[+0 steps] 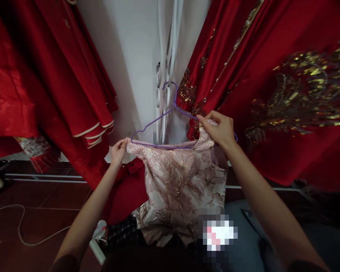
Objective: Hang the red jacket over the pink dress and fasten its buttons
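A pale pink dress top [178,177] with a shiny gold floral pattern hangs in front of me. Inside its neckline is a purple wire hanger [158,120], its hook pointing up. My left hand [119,152] pinches the top's left shoulder strap beside the hanger's left end. With fingers closed, my right hand [219,127] grips the other strap near the hanger's right arm. The hanger's right tip shows just past my right wrist. The lower hem of the top falls toward my lap in shadow.
Red garments [82,75] hang on the left, and red gowns [272,94] with gold sequins on the right. Between them, white metal bars [167,56] stand against a pale wall. A white cable [24,226] crosses the dark tiled floor. Red cloth [127,192] lies behind the top.
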`<state>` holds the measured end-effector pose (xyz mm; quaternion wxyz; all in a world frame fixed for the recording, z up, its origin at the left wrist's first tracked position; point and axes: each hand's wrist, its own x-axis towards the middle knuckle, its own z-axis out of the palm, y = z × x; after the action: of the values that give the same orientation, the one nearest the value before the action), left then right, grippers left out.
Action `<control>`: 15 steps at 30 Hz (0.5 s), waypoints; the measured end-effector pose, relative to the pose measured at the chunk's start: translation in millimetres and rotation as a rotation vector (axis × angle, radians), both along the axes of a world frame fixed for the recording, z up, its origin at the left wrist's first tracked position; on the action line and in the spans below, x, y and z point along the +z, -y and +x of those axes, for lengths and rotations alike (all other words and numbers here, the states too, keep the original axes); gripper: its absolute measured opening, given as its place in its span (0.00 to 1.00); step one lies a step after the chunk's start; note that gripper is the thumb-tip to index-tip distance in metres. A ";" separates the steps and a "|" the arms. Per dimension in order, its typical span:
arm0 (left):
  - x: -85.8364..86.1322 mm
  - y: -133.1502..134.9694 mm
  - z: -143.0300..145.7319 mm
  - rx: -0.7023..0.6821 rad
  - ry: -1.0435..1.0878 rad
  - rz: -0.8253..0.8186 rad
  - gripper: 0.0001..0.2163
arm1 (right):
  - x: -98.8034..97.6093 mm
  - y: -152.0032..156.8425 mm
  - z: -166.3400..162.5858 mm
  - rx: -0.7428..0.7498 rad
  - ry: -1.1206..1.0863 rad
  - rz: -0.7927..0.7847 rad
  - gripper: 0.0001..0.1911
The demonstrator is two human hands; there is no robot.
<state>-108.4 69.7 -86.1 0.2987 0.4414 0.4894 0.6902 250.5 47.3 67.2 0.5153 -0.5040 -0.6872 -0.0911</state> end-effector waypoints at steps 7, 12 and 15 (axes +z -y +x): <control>-1.2 0.8 0.6 0.047 0.002 -0.010 0.20 | 0.3 1.5 0.2 -0.008 0.013 0.003 0.17; -2.9 2.2 -0.7 0.077 -0.024 -0.014 0.20 | -0.1 1.7 0.2 -0.023 0.000 0.013 0.16; -4.5 4.1 -2.1 0.079 -0.017 -0.012 0.19 | -0.6 2.0 0.0 -0.018 -0.006 0.003 0.16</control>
<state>-110.5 65.6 -90.6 0.2698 0.4257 0.5131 0.6948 250.5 45.3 66.6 0.5173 -0.5097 -0.6808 -0.0954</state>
